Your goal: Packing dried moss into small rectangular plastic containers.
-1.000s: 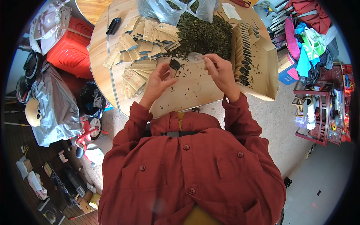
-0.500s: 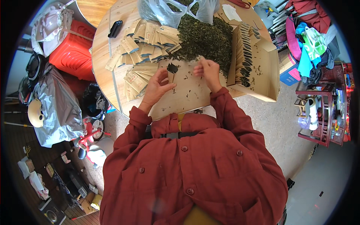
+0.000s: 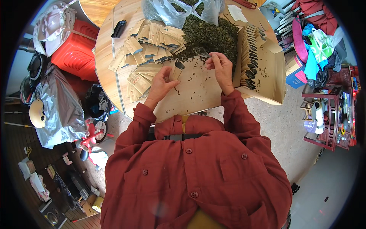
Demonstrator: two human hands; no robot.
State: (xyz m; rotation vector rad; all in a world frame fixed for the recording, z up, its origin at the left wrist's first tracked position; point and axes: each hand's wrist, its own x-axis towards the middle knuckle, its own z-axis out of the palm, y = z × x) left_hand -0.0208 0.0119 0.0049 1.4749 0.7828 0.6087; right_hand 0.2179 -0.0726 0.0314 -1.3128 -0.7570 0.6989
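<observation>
Between the thumb and fingers of my left hand (image 3: 161,86) stands a small brown paper packet (image 3: 176,72), its dark inner mouth open at the top. My right hand (image 3: 222,69) pinches a clear plastic scoop (image 3: 201,52), which is at the near edge of a large heap of dried dark-green leaves (image 3: 213,35). How much the scoop holds is hard to make out. Left of the heap lies a loose pile of flat brown packets (image 3: 154,41). A few more packets (image 3: 139,82) rest beside my left hand.
An open cardboard box (image 3: 267,70) holds a row of upright packets (image 3: 249,57) on the right. A clear plastic bag (image 3: 167,13) sits behind the heap. A black stapler-like object (image 3: 119,29) lies far left on the round wooden table (image 3: 105,49). Leaf crumbs dot the tabletop.
My right hand has moved slightly right, and the clear scoop now shows at the leaves. The packet in my left hand has tilted to the right.
</observation>
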